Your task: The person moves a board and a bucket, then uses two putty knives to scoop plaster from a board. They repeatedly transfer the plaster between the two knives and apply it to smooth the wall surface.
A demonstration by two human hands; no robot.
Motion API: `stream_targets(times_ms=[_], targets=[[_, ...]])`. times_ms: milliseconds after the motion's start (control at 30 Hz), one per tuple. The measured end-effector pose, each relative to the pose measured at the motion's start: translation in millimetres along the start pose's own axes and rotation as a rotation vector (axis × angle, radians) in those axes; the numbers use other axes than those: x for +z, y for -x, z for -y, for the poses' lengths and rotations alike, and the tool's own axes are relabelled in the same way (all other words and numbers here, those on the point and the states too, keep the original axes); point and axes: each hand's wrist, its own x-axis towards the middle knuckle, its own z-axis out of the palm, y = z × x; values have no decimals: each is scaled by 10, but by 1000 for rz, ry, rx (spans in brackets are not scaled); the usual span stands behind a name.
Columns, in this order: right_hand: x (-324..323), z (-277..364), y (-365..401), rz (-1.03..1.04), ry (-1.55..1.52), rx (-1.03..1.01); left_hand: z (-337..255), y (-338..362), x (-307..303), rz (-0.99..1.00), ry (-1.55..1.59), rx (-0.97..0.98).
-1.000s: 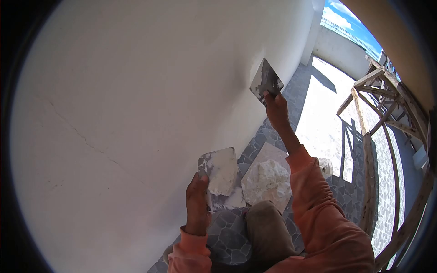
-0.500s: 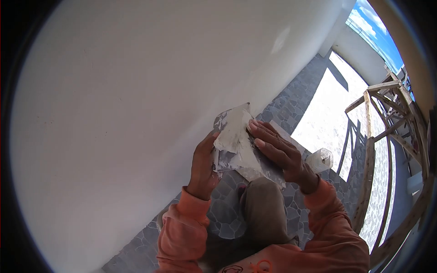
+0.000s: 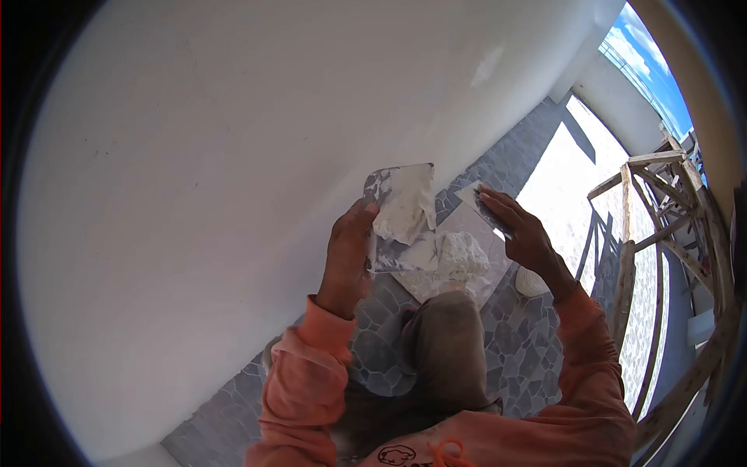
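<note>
My left hand (image 3: 345, 251) grips the left edge of a flat rectangular putty plate (image 3: 384, 258), thumb on top. White putty (image 3: 406, 204) is smeared thickly over the plate's face. To the right, my right hand (image 3: 535, 243) is closed on a putty scraper (image 3: 470, 194), its whitened blade corner showing beyond the fingers; its handle is hidden. The two tools are apart. Below and between them, a lumpy heap of white putty (image 3: 464, 257) rests on a pale square board (image 3: 498, 263) on the floor.
A smooth white wall (image 3: 194, 194) fills the left. Grey stone-patterned floor (image 3: 517, 342) runs beneath my bent knee (image 3: 445, 342). A white round container (image 3: 531, 282) stands by my right forearm. Rough wooden scaffolding (image 3: 626, 288) stands at the right, beside sunlit floor.
My right hand has moved right, drawing the scraper off the plate. The plate has risen slightly and turned more upright, and the putty heap on the board has come into view.
</note>
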Motion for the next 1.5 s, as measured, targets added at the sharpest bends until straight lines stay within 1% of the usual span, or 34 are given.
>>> stream_targets(times_ms=[67,100,167,200,300,333,433,500,633,833,933,1033,1067,1167,1233,1300,1333,1367,1400,1433,1500], targets=[[-191,160,-28,-12,-99,38,-13,-28,-48,29,-45,-5],[-306,302,-83,23,-46,-63,-36,-24,-76,44,-70,-10],[-501,607,-252,81,67,-261,-88,-30,-114,-1,-92,-76],[-514,731,-315,66,114,-334,-117,-28,-117,-20,-103,-109],[-651,825,-411,199,243,-472,-161,-51,-75,20,-145,-180],[-659,877,-443,211,226,-483,-168,-47,-75,16,-153,-188],[-653,919,-525,241,310,-602,-177,-43,-76,13,-184,-205],[-602,911,-565,250,300,-622,-200,-31,-65,35,-212,-211],[-542,933,-599,333,306,-635,-241,11,-101,63,-226,-223],[-638,964,-724,531,213,-574,-246,29,-114,69,-272,-250],[-777,948,-781,691,214,-471,-232,28,-131,71,-256,-238],[-909,675,-742,747,134,-270,-251,37,-148,62,-200,-197],[-853,452,-684,523,-3,-361,-296,39,-194,71,-201,-176],[-921,172,-659,281,-197,332,-352,57,-271,42,-227,-148],[-860,-134,-700,-18,-210,435,-375,81,-253,3,-249,-157],[-798,-359,-831,-294,-280,510,-367,87,-245,32,-259,-149],[-747,-415,-937,-452,-359,423,-373,105,-199,35,-262,-144],[-758,-553,-1032,-495,-263,429,-374,120,-166,37,-265,-141],[-777,-576,-1144,-555,-210,388,-368,127,-157,14,-296,-138],[-780,-544,-1252,-615,-156,347,-359,136,-135,9,-307,-137],[-866,-372,-1452,-651,-91,245,-383,148,-100,-3,-326,-131]])
